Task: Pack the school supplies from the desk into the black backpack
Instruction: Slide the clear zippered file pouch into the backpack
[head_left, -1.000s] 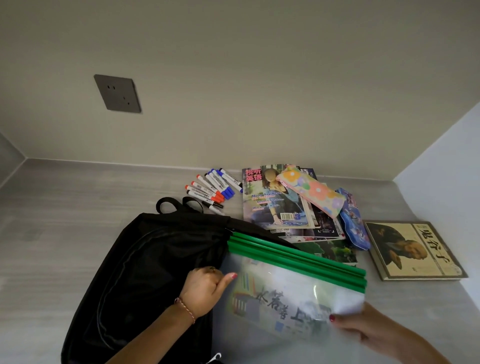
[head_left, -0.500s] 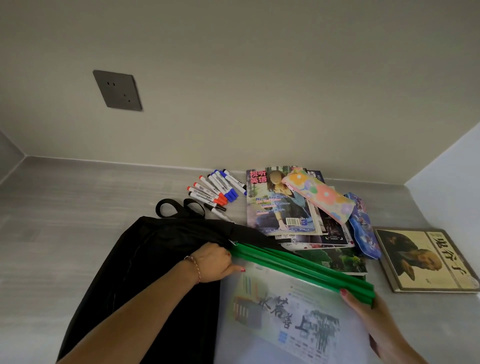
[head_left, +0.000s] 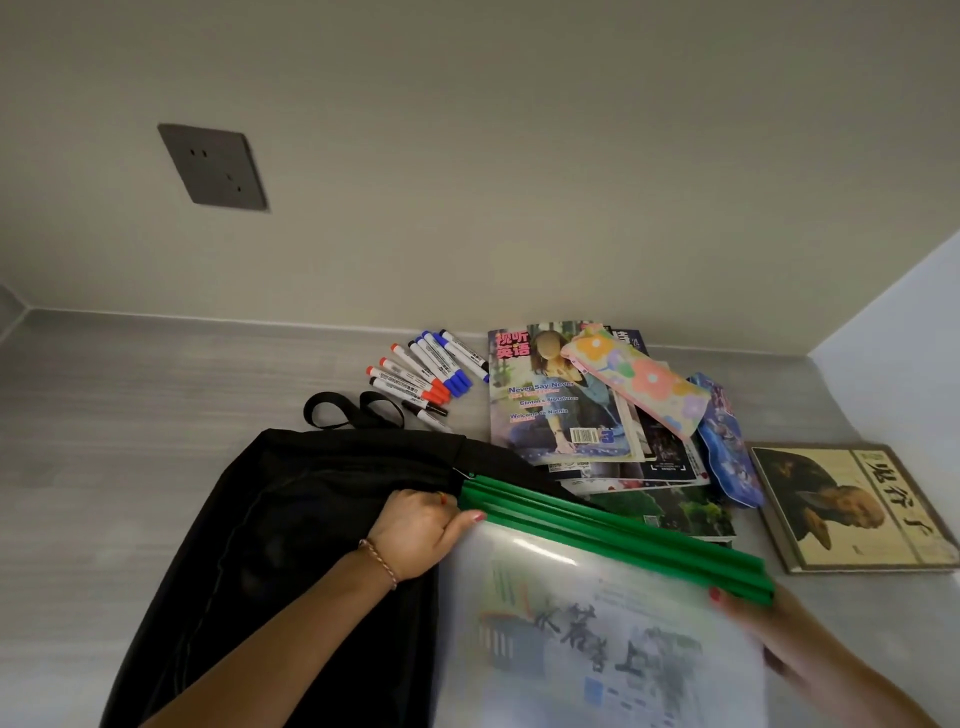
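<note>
On the pale grey wood-grain surface (head_left: 156, 415), the black fabric backpack (head_left: 291, 519) lies at seven o'clock, its lower end cut off by the frame edge. Partly covering its right side is a stack of clear plastic document folders with green spines (head_left: 597, 623), at five o'clock; the printing inside is blurred. At two o'clock a fan of glossy magazines (head_left: 556, 405) is half hidden under a floral fabric pencil pouch (head_left: 639, 379) and a blue printed pencil case (head_left: 727, 457). At three o'clock lies a tan hardcover book (head_left: 852, 509). At twelve o'clock sit white markers with red, blue and black caps (head_left: 426, 374). The left hand (head_left: 415, 530) grips the backpack's opening edge, thumb against the folders. The right hand (head_left: 769, 634) holds the folders' right end; its fingers are mostly hidden beneath.
</note>
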